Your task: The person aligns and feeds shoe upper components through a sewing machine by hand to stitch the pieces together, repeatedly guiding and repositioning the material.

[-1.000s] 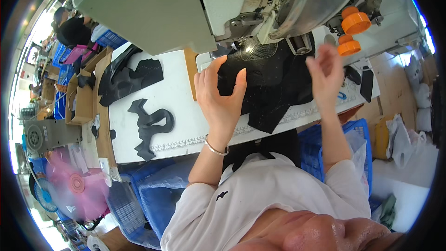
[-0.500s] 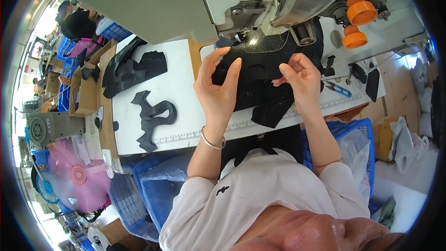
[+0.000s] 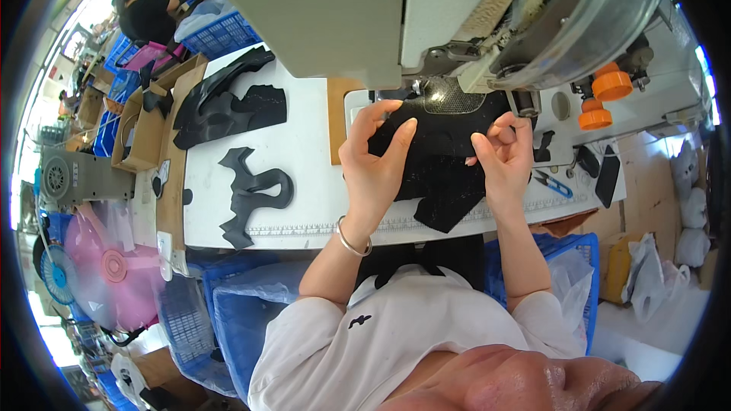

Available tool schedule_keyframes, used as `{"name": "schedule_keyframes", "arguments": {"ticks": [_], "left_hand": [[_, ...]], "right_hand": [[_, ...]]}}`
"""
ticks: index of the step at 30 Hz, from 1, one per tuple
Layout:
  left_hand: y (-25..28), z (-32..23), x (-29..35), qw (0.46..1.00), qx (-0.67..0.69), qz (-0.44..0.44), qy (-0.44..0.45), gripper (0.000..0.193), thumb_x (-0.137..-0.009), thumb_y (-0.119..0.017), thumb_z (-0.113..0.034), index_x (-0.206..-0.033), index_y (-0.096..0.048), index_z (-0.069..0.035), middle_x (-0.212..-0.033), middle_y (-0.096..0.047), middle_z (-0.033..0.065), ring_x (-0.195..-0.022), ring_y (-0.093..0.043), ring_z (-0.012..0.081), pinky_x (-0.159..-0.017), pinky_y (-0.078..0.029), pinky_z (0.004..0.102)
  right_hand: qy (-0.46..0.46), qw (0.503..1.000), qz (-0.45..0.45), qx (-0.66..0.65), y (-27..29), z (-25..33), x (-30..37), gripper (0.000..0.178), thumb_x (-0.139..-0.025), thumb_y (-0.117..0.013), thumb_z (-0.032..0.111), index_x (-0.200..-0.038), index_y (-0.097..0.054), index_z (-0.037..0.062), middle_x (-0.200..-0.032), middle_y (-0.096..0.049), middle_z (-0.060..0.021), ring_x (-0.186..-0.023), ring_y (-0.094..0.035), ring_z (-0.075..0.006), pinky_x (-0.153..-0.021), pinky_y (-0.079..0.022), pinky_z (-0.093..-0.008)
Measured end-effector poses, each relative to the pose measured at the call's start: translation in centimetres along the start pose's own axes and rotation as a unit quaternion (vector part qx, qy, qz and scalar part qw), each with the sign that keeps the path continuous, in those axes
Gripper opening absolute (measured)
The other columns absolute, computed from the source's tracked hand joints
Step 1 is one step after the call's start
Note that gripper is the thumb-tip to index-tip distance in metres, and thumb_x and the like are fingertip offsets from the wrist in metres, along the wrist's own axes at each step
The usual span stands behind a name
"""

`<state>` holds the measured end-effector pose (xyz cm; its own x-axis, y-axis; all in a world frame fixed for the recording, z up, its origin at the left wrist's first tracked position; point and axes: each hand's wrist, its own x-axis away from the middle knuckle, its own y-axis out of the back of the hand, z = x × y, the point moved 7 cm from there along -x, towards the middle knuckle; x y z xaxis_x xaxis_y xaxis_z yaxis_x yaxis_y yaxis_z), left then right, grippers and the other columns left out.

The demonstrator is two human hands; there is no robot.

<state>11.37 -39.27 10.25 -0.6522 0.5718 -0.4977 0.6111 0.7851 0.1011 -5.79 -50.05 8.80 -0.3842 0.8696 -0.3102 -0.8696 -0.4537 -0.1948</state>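
A black fabric piece point(image 3: 438, 137) with a mesh patch point(image 3: 454, 99) lies under the head of the sewing machine point(image 3: 464, 61). My left hand point(image 3: 373, 160) rests at its left side, thumb and forefinger spread apart over the cloth, the other fingers partly hidden. At the right side, my right hand point(image 3: 504, 160) is closed, its curled fingers and thumb at the cloth. Part of the fabric hangs down between my wrists, over a ruler strip point(image 3: 396, 224) along the table's front edge.
Left on the white table point(image 3: 202, 205) lie a curved black piece point(image 3: 255, 192) and stacked black pieces point(image 3: 236, 110). Blue thread snips point(image 3: 558, 185) lie right. Orange knobs point(image 3: 611, 84) stick out from the machine. Blue crates point(image 3: 205, 335) stand below, near a pink fan point(image 3: 114, 266).
The view has shifted, so the machine and table appear lower and further right. Both hands keep nearly the same pose at the black fabric piece.
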Motion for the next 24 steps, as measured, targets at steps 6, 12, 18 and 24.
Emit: {"name": "schedule_keyframes", "arguments": {"ticks": [6, 12, 18, 24], "left_hand": [[-0.2, -2.5, 0.3, 0.977, -0.185, -0.033, -0.097, 0.027, -0.079, -0.075, -0.011, -0.105, -0.067, -0.007, -0.097, -0.062, 0.0070, -0.088, -0.057, 0.0193, -0.080, -0.046, 0.0306], [-5.8, -6.1, 3.1, 0.818, -0.395, 0.090, -0.408, 0.044, -0.072, -0.063, -0.007, -0.115, -0.066, 0.002, -0.106, -0.060, 0.0124, -0.094, -0.059, 0.0264, -0.084, -0.049, 0.0341], [-8.2, -8.1, 3.9, 0.712, -0.540, 0.055, -0.447, 0.026, -0.082, -0.059, -0.008, -0.099, -0.068, 0.010, -0.088, -0.064, 0.0171, -0.090, -0.064, 0.0272, -0.083, -0.054, 0.0350], [-8.0, -7.5, 3.4, 0.673, -0.563, 0.048, -0.476, 0.023, -0.079, -0.062, -0.005, -0.097, -0.069, 0.010, -0.087, -0.066, 0.0175, -0.083, -0.066, 0.0270, -0.080, -0.056, 0.0335]], "right_hand": [[0.002, 0.999, 0.011, 0.033, 0.6, 0.4, -1.1, 0.031, -0.086, -0.062, -0.006, -0.110, -0.047, 0.0064, -0.082, -0.049, 0.0026, -0.069, -0.051, -0.0013, -0.058, -0.055, -0.0189], [-0.062, 0.995, 0.063, 0.041, 0.9, 0.0, -2.8, 0.027, -0.087, -0.062, -0.004, -0.111, -0.050, 0.0026, -0.093, -0.058, -0.0017, -0.074, -0.056, -0.0043, -0.059, -0.052, -0.0198], [-0.092, 0.993, 0.064, 0.018, 0.6, 1.4, -3.2, 0.025, -0.087, -0.061, -0.002, -0.110, -0.052, 0.0021, -0.095, -0.062, -0.0039, -0.071, -0.057, -0.0045, -0.059, -0.051, -0.0186], [-0.144, 0.935, 0.155, 0.284, 1.0, 2.4, -5.9, 0.019, -0.083, -0.066, 0.005, -0.099, -0.055, 0.0025, -0.082, -0.065, -0.0064, -0.065, -0.063, -0.0133, -0.060, -0.052, -0.0266]]}}
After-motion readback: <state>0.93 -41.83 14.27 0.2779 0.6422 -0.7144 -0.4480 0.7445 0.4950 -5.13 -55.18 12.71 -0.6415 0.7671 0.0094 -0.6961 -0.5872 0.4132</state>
